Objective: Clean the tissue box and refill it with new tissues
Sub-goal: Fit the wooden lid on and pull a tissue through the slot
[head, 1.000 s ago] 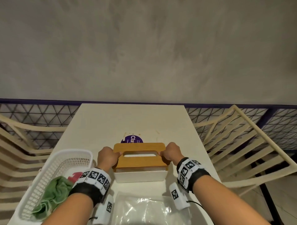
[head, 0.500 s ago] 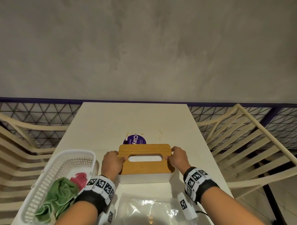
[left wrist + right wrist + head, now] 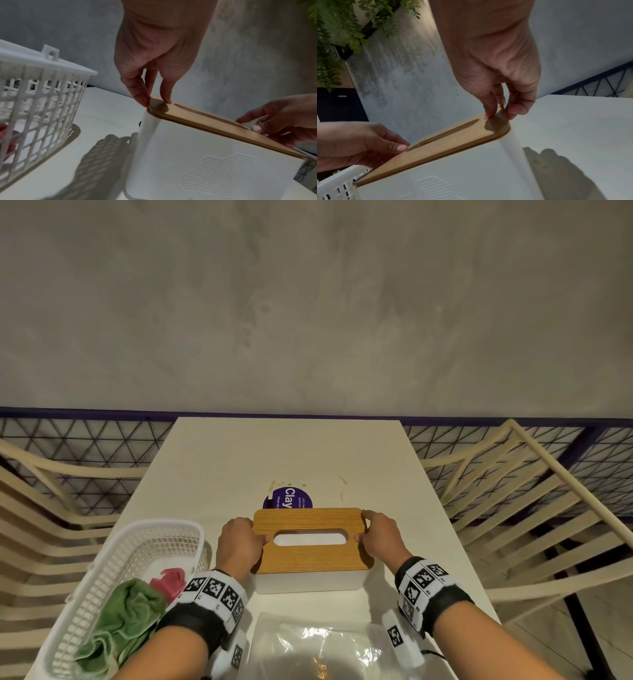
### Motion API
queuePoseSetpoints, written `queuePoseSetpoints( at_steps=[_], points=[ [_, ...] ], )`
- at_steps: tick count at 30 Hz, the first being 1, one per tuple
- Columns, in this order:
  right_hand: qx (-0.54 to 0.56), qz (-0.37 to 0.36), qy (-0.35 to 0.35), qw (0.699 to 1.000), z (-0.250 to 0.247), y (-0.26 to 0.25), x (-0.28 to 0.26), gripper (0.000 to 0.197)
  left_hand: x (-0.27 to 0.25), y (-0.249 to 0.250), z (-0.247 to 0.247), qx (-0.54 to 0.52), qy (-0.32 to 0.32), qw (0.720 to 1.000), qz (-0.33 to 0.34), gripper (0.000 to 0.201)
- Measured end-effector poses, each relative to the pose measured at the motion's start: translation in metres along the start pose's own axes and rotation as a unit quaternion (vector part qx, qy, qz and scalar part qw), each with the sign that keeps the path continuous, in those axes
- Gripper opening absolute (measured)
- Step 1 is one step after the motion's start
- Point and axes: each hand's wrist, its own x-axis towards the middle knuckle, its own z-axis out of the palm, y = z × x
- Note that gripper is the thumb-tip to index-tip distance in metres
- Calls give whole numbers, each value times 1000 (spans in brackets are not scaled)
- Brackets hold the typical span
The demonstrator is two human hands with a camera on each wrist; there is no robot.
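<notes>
Both hands [image 3: 241, 546] [image 3: 378, 537] pinching the lid [image 3: 310, 556] by its short ends (long axis spanning between them), neither nearer.

the right hand [image 3: 493, 65] pinches the near right corner of the wooden lid [image 3: 453, 140], thumb tip on its top face and fingers [image 3: 517, 109] curled over its edge. the left hand [image 3: 356, 144] pinches the lid's other end, thumb beside the long slot [image 3: 443, 135]. the lid sits on the white tissue box [image 3: 471, 175], which stands on the white table [image 3: 573, 128], with a white basket [image 3: 335, 186] at the box's left end.
</notes>
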Motion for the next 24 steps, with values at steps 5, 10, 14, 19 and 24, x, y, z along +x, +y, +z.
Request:
queuePoseSetpoints(
  at_steps=[5, 10, 14, 19, 24],
  points=[
    [-30, -9, -17, 999, 0, 1, 3, 44, 2, 1, -3, 4, -14, 1000, -3, 18],
    [-94, -49, -38, 994, -2, -1, 5, 46, 4, 1, -1, 102, -18, 991, 83, 57],
    [-172, -151, -135, 964, -3, 7, 5, 79, 7, 1, -3, 208, -123, 953, 185, 68],
    [-254, -165, -205, 931, -9, 11, 9, 83, 17, 7, -12, 300, -216, 912, 179, 87],
    [-297, -164, -218, 915, -9, 8, 13, 86, 23, 4, -3, 338, -184, 903, 189, 78]
  ],
)
